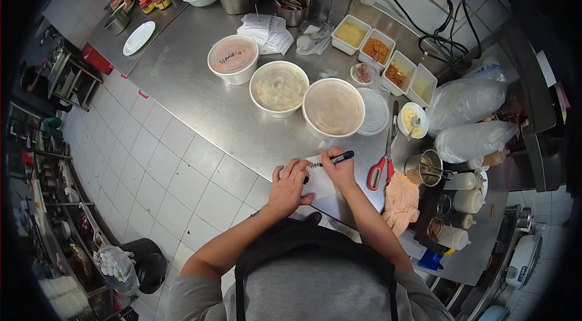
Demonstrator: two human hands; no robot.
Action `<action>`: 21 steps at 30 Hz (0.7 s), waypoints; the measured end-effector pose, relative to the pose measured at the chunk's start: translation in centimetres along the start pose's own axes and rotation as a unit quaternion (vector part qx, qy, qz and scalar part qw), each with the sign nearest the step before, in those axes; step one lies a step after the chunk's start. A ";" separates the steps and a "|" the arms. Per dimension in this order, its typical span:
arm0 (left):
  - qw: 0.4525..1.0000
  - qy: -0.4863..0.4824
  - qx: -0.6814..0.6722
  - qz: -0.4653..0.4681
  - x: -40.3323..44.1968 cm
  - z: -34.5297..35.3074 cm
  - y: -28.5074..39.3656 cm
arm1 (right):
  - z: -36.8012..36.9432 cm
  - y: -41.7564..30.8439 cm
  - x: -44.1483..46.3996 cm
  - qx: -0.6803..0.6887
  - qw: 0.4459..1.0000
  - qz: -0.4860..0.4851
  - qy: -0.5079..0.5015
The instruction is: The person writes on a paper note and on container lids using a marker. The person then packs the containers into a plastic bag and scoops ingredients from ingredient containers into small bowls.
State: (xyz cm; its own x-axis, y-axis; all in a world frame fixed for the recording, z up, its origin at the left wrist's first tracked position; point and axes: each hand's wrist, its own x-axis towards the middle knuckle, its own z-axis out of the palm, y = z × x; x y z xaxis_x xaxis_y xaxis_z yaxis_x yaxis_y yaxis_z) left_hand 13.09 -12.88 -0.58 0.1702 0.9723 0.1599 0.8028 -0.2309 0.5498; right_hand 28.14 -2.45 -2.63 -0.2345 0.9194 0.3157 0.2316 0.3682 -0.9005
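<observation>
My right hand (339, 170) is closed round a black marker (344, 157), its tip at dark lettering on a white paper (319, 184) at the counter's front edge. My left hand (287, 189) lies on the paper's left side; a small black thing, perhaps the marker's cap, shows by its fingers. Just beyond stand three lidded round tubs: one with writing on its lid (233, 59), one with pale contents (279, 89), and one with brownish contents (333, 107). A loose clear lid (373, 112) lies beside the last tub.
Red-handled scissors (377, 174) and an orange cloth (401, 201) lie on the right, near a metal pot (424, 168) and squeeze bottles (468, 201). White food trays (377, 49) line the back, near paper slips (267, 33). A white plate (139, 38) is far left.
</observation>
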 end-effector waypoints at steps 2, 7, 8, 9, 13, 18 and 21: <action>1.000 0.005 -0.001 0.002 0.0 0.1 0.0 | 0.0 -0.1 -0.1 -0.012 1.000 -0.006 0.010; 1.000 0.004 0.001 0.001 0.0 0.0 0.0 | -0.1 1.0 -0.3 -0.015 1.000 0.022 0.016; 1.000 0.005 0.001 0.001 0.0 0.0 0.0 | -0.3 1.0 -0.2 -0.019 1.000 0.018 0.012; 1.000 0.005 0.001 -0.001 -0.1 0.0 -0.1 | -0.5 1.0 -0.2 -0.022 1.000 0.015 0.007; 0.999 -0.025 -0.014 0.017 0.1 -0.7 -0.5 | -0.2 0.3 0.1 0.011 0.999 0.045 0.019; 0.997 -0.034 -0.048 0.051 0.5 -1.5 -1.7 | 0.4 -0.7 -2.5 0.142 0.983 0.115 0.001; 0.997 -0.023 -0.067 0.042 0.5 -1.9 -1.2 | 1.8 -2.9 -4.1 0.125 0.988 0.081 -0.037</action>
State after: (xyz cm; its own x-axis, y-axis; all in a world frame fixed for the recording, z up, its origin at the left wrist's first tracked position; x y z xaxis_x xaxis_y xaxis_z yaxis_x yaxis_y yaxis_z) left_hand 11.12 -12.12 0.35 0.2611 0.9495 0.1742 0.7017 -0.3105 0.6413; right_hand 26.78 -7.57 -1.86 -0.2840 0.9474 0.1478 0.0338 0.1640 -0.9859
